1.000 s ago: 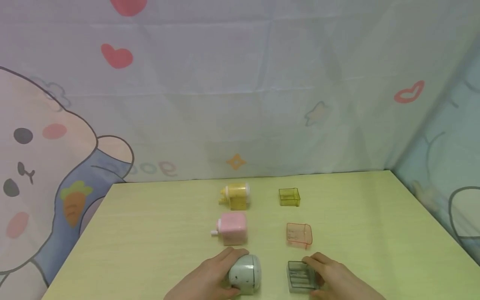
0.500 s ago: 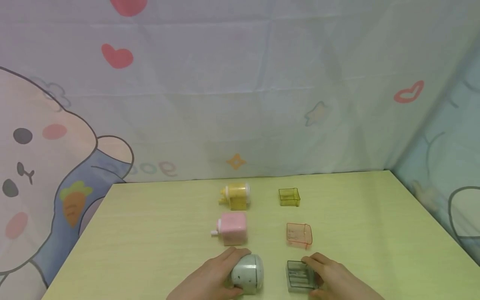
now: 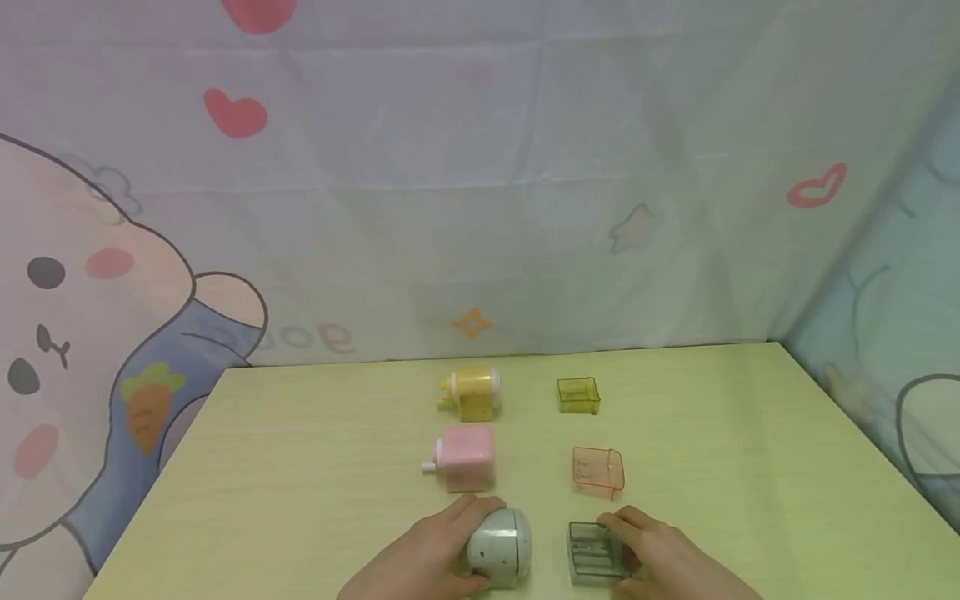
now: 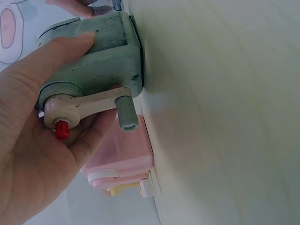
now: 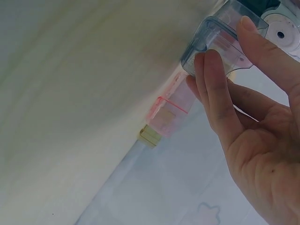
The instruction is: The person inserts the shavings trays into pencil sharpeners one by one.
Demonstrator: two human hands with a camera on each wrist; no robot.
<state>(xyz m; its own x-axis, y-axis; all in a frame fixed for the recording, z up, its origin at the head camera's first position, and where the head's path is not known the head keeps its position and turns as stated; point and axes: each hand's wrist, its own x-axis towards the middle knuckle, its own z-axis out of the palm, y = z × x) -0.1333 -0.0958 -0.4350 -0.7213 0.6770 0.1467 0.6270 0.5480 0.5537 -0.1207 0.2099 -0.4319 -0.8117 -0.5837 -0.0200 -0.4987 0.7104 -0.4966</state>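
Note:
At the front of the table, my left hand (image 3: pixel 431 552) grips a grey-green crank pencil sharpener (image 3: pixel 501 546). In the left wrist view its crank handle (image 4: pixel 101 104) and red knob (image 4: pixel 62 130) face me, and the thumb lies over the body. My right hand (image 3: pixel 663 552) holds a clear grey shavings drawer (image 3: pixel 588 575), pinched between thumb and fingers in the right wrist view. A small gap parts drawer and sharpener. Just behind stand a pink pencil sharpener (image 3: pixel 467 457) and a clear pink drawer (image 3: pixel 598 471).
Farther back are a yellow pencil sharpener (image 3: pixel 474 392) and a clear yellow drawer (image 3: pixel 578 395). The pale yellow-green table (image 3: pixel 315 467) meets a printed cloth (image 3: pixel 405 233) along its far edge. More cloth (image 3: pixel 892 317) hangs at the right.
My left hand has slid the grey-green sharpener a little to the right. My right hand has shifted the grey drawer slightly left, so the gap between them is narrower.

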